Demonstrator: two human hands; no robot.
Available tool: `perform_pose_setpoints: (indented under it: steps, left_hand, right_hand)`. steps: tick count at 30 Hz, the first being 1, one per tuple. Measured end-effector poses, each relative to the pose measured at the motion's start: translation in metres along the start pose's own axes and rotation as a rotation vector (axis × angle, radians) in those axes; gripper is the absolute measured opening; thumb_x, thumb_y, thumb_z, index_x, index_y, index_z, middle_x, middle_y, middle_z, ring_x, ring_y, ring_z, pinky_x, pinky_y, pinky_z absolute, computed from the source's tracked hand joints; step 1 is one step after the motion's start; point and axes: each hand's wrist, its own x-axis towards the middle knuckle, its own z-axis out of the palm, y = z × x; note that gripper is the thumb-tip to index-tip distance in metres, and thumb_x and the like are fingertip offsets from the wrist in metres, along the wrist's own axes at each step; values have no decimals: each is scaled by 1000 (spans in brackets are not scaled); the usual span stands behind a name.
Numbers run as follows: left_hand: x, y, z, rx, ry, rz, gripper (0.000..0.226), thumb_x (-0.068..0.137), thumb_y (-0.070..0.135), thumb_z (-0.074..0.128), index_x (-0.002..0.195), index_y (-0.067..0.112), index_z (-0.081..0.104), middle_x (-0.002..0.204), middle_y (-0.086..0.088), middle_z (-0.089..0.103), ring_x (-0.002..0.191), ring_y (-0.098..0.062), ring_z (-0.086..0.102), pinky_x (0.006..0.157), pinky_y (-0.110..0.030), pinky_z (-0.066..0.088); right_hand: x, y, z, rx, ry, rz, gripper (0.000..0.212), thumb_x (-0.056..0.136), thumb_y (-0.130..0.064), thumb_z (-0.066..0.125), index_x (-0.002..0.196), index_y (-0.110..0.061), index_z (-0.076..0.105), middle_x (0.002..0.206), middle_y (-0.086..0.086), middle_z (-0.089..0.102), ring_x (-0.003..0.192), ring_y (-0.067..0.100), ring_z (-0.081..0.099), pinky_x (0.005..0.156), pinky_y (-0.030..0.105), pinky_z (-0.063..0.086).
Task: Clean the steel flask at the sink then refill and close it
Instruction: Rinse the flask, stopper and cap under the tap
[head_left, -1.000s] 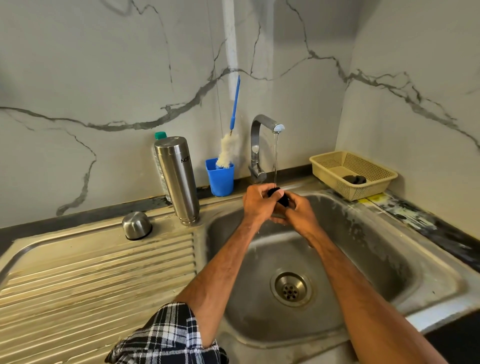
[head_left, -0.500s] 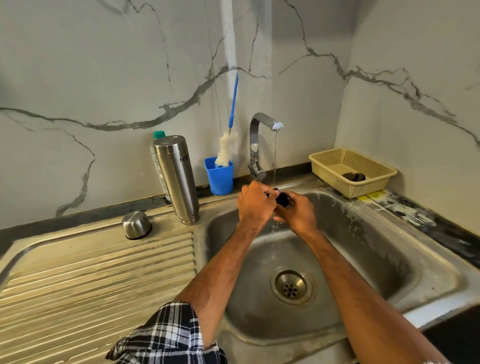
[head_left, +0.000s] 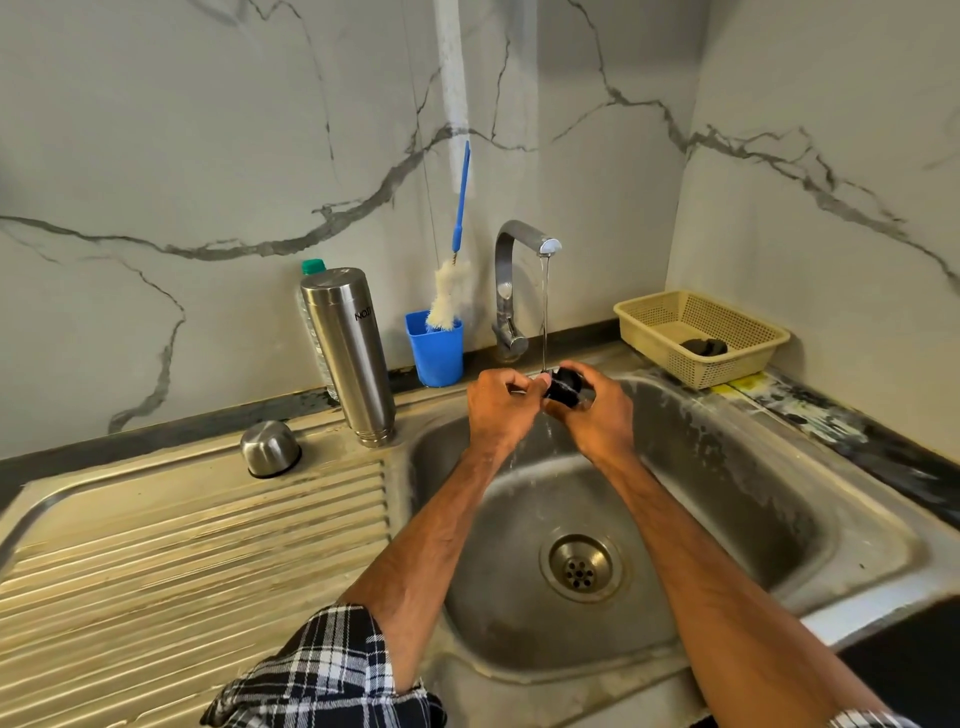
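Head view: At a steel sink (head_left: 727, 467), a person rinses a small black stopper (head_left: 563, 387) under a thin stream of water (head_left: 544, 312) from the tap (head_left: 511, 291), just above centre frame. The right hand (head_left: 597, 415) curls around the stopper from below and behind. The left hand (head_left: 498, 410) has its fingers bent, tips at the stopper's left edge; whether they pinch it cannot be told. Compared with half a second ago, the hands sit slightly further apart and more of the stopper shows between them.

The steel flask (head_left: 348, 353) stands upright where it was, on the sink's rim left of centre, just left of the basin and well apart from the hands. Its domed steel cap (head_left: 270, 449) rests mouth-down on the ribbed drainboard (head_left: 182, 545), lower left of the flask. A green-capped plastic bottle (head_left: 313, 266) stands behind the flask. A blue cup (head_left: 435, 353) holding a bottle brush (head_left: 452, 291) sits between flask and tap.

At right, a cream basket (head_left: 743, 364) holds a dark object (head_left: 704, 345) against the corner walls. The basin below the hands lies open down to the drain (head_left: 581, 566); the drainboard stretches to the lower left.
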Motion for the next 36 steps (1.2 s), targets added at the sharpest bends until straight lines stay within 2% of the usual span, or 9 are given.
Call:
perform_pose_setpoints:
  steps: [2, 6, 9, 15, 20, 26, 29, 33, 36]
  left_hand:
    - [2, 0, 2, -4, 8, -20, 20, 87, 31, 80, 72, 20, 71, 67, 1, 70, 62, -13, 67, 61, -23, 55]
    - [2, 5, 3, -21, 7, -52, 29, 86, 24, 81, 109, 16, 64, 100, 3, 70, 91, -11, 68, 79, -22, 58]
    - [3, 8, 5, 16, -48, -59, 40, 86, 19, 80, 120, 13, 60, 109, 0, 67, 97, -13, 66, 76, -15, 53]
    - [1, 8, -1, 102, -69, -21, 22, 83, 8, 79, 104, 9, 72, 99, -4, 72, 86, -9, 64, 71, -12, 50]
    - [1, 7, -6, 101, -59, 12, 20, 86, 14, 78, 105, 10, 75, 96, 0, 73, 86, -7, 64, 69, -8, 46]
    - [8, 6, -9, 1, -155, -61, 29, 106, 30, 52, 101, 11, 74, 91, -10, 73, 85, -25, 70, 82, -43, 60]
    - [7, 4, -12, -84, -123, -92, 33, 108, 29, 48, 103, 7, 71, 95, -18, 72, 84, -28, 69, 81, -45, 58]
    - [6, -1, -16, -104, -82, -125, 34, 108, 28, 47, 99, 2, 68, 87, -17, 67, 73, -19, 62, 65, -25, 53]
    - [6, -9, -18, -139, -81, -158, 33, 107, 29, 50, 99, 3, 68, 95, -21, 70, 80, -23, 64, 79, -42, 58]
  right_hand:
    - [0, 0, 1, -8, -13, -22, 53, 77, -14, 84, 126, -16, 64, 117, -2, 67, 106, 7, 56, 88, 17, 45]
    - [1, 2, 5, -10, -45, -19, 54, 82, -15, 81, 132, -13, 60, 126, 5, 66, 114, 15, 60, 91, 21, 46]
    - [2, 3, 4, -3, -53, 9, 57, 83, -15, 80, 135, -12, 57, 129, 6, 65, 114, 13, 58, 88, 18, 44]
    - [4, 7, 7, 53, -148, 25, 55, 82, -10, 80, 133, -15, 58, 127, 1, 64, 111, 6, 55, 79, 4, 39]
    - [4, 9, 11, 156, -175, 67, 48, 85, -14, 78, 129, -16, 61, 117, 0, 68, 103, 19, 67, 82, 39, 62]
    - [7, 10, 8, 337, -175, 197, 41, 92, -10, 70, 131, -12, 58, 124, 13, 66, 90, 22, 74, 66, 36, 63]
    - [7, 7, 7, 339, -142, 182, 44, 92, -13, 71, 133, -15, 58, 122, 10, 66, 88, 19, 75, 66, 35, 63]
    - [3, 5, 10, 305, -166, 155, 43, 91, -14, 71, 132, -14, 58, 125, 11, 64, 91, 19, 74, 61, 30, 62]
    - [3, 1, 12, 324, -125, 155, 44, 92, -15, 70, 135, -17, 57, 127, 8, 63, 97, 19, 72, 59, 26, 60]
